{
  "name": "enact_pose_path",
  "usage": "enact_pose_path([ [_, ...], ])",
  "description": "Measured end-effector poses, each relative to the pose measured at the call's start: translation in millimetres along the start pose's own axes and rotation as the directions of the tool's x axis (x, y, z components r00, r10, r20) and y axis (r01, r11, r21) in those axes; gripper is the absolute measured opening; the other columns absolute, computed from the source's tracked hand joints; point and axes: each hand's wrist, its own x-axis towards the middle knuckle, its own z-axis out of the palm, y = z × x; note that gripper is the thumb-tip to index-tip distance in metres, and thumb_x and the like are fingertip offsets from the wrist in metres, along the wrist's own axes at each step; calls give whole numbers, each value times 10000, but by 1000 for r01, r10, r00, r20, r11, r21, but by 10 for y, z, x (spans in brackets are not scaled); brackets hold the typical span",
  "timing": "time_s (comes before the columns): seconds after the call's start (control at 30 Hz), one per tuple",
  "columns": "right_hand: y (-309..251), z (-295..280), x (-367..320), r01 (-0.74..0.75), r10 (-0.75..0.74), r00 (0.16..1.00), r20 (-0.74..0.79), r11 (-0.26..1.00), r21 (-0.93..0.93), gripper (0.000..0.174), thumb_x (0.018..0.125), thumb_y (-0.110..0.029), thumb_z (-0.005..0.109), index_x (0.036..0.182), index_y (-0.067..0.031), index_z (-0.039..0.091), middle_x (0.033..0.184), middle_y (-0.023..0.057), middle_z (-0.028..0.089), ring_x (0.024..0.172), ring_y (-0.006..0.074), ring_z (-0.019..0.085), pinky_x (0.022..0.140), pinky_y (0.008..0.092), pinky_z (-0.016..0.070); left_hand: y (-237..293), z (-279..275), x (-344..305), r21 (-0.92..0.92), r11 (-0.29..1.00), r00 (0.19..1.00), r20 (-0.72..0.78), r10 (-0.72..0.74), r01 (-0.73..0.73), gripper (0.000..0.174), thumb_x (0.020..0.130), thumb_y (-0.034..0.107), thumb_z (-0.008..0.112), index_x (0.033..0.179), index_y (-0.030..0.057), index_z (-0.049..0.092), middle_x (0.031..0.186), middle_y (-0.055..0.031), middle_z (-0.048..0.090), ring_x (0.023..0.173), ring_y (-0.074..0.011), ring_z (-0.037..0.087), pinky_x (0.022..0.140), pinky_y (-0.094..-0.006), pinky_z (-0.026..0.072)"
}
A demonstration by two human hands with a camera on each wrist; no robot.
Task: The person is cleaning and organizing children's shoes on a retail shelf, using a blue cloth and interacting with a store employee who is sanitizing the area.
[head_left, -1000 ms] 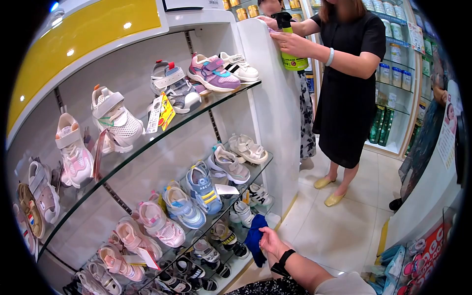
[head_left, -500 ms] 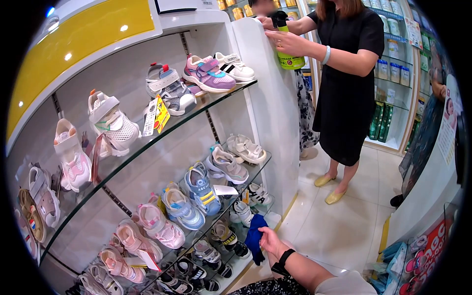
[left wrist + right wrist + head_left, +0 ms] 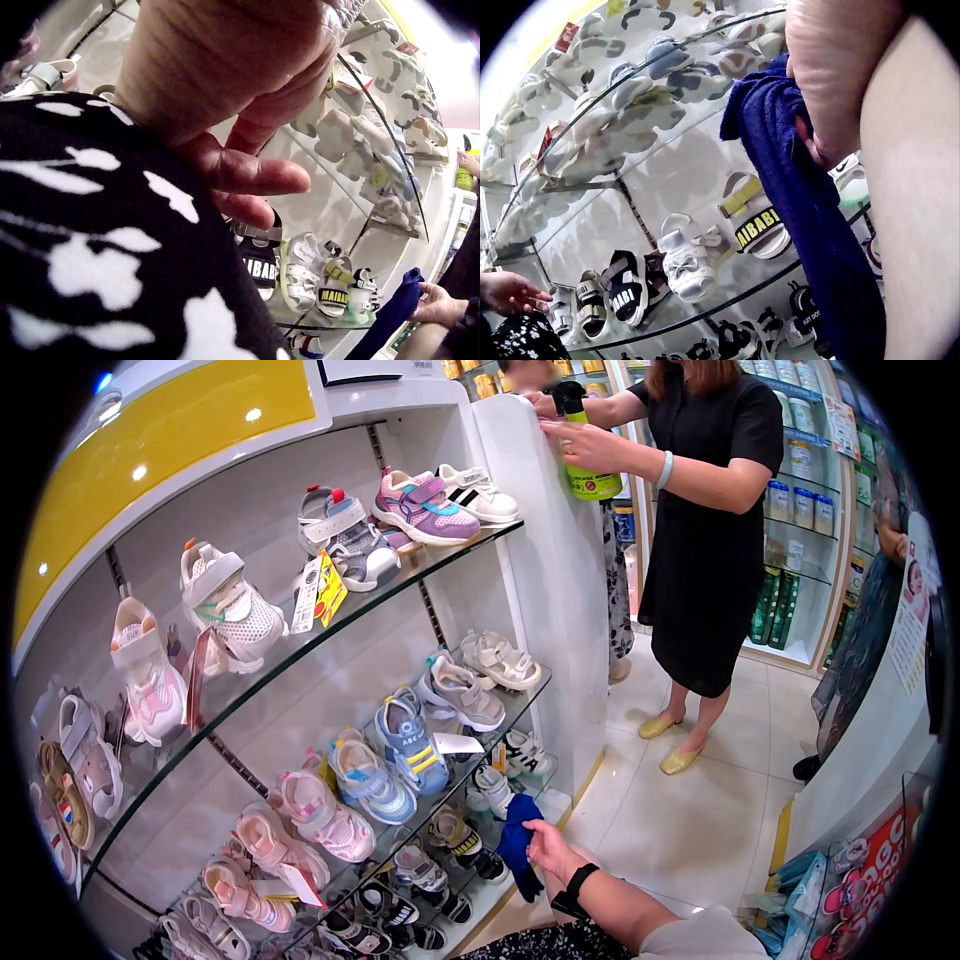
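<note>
My right hand [image 3: 550, 849] pinches a dark blue cloth [image 3: 517, 842], which hangs down beside the lower shoe shelf. In the right wrist view the cloth [image 3: 780, 161] looks like terry towelling, bunched at the top and trailing downward, with part of the hand [image 3: 829, 82] over it. My left hand [image 3: 240, 97] lies over the knee in black-and-white patterned fabric [image 3: 82, 225], its fingers loose and holding nothing. Children's sandals [image 3: 300, 274] stand on the shelf beyond its fingers. The head view does not show the left hand.
Glass shelves [image 3: 330, 615] with rows of children's shoes [image 3: 415, 745] fill the left side. A person in a black dress [image 3: 700, 540] stands in the aisle, near a green spray bottle [image 3: 595, 475]. Another display [image 3: 850, 890] stands at the lower right.
The head view has shifted slightly. My right hand keeps its hold on the blue cloth in nearly the same place.
</note>
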Motion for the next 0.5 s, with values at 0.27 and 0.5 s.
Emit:
enact_pose_path([
  [0.27,-3,118,-67,29,-28,999,25,999,-46,235,791,-104,528,1025,-100,541,925,43,628,821,206,604,698,366,472,49,37,-30,11,1000,1000,-22,1,0,254,871,225,552,989,0,567,778,-82,601,578,-157,581,456,-245,466],
  [0.5,25,33,-5,33,-34,999,0,998,-47,277,785,-96,533,1061,-118,524,936,31,620,822,202,600,692,360,473,92,51,-92,20,1000,1000,-18,-6,6,252,885,204,518,1030,3,562,784,-82,598,582,-161,582,453,-246,466],
])
